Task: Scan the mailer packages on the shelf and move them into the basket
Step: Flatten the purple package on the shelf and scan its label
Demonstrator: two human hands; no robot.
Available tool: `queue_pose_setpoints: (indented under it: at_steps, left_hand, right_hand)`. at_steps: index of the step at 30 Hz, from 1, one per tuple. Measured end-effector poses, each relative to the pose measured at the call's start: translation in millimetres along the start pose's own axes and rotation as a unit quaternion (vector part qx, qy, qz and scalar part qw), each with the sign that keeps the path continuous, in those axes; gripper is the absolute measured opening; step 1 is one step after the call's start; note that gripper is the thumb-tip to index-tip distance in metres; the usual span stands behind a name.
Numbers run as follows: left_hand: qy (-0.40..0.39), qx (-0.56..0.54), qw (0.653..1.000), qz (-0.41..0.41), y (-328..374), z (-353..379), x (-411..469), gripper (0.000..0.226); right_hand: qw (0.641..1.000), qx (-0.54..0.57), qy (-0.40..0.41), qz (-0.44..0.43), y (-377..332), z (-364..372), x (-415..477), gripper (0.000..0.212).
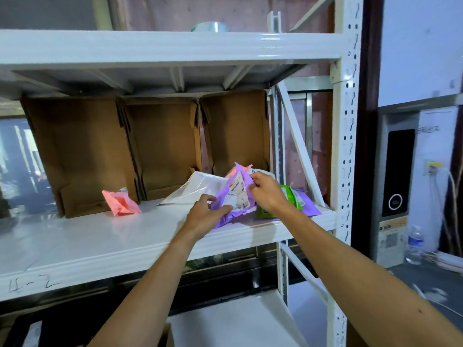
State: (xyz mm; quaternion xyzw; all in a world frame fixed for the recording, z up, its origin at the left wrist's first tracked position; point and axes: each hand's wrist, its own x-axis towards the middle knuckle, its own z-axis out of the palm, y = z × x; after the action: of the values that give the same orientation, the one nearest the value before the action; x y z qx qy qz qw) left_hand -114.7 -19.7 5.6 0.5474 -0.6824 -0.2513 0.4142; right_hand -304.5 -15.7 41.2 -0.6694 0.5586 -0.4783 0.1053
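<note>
A purple mailer (pixel 234 196) with a white label stands tilted on the white shelf (pixel 100 236), held by both hands. My left hand (pixel 205 216) grips its lower left edge. My right hand (pixel 265 191) pinches its upper right corner. A white mailer (pixel 195 189) lies just behind it. A pink mailer (pixel 121 202) rests further left. A green mailer (pixel 288 199) and another purple mailer (pixel 309 206) lie under my right wrist at the shelf's right end. No basket or scanner is in view.
Three open cardboard boxes (pixel 162 144) stand on their sides at the back of the shelf. A white upright post (pixel 347 146) bounds the shelf on the right. A tape roll (pixel 210 26) sits on the upper shelf. A water bottle (pixel 414 244) stands on the floor at right.
</note>
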Motion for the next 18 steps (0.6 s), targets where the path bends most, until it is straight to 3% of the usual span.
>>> queue_pose_setpoints:
  at_steps: [4, 10, 16, 18]
  left_hand:
    - [-0.021, -0.035, 0.999, 0.021, 19, 36, 9, 0.057]
    - [-0.003, -0.002, 0.997, 0.078, 43, 84, 14, 0.056]
    - [-0.012, 0.090, 0.988, 0.125, 51, 102, 13, 0.055]
    - [-0.017, 0.105, 0.986, 0.126, 51, 104, 13, 0.055]
  right_hand:
    - [0.998, 0.025, 0.026, 0.043, 27, -28, 7, 0.026]
    - [0.981, 0.119, 0.066, 0.136, 64, -71, 13, 0.028]
    - [0.975, 0.053, 0.082, 0.200, 92, -94, 8, 0.042]
    - [0.982, -0.023, 0.079, 0.169, 89, -91, -1, 0.053]
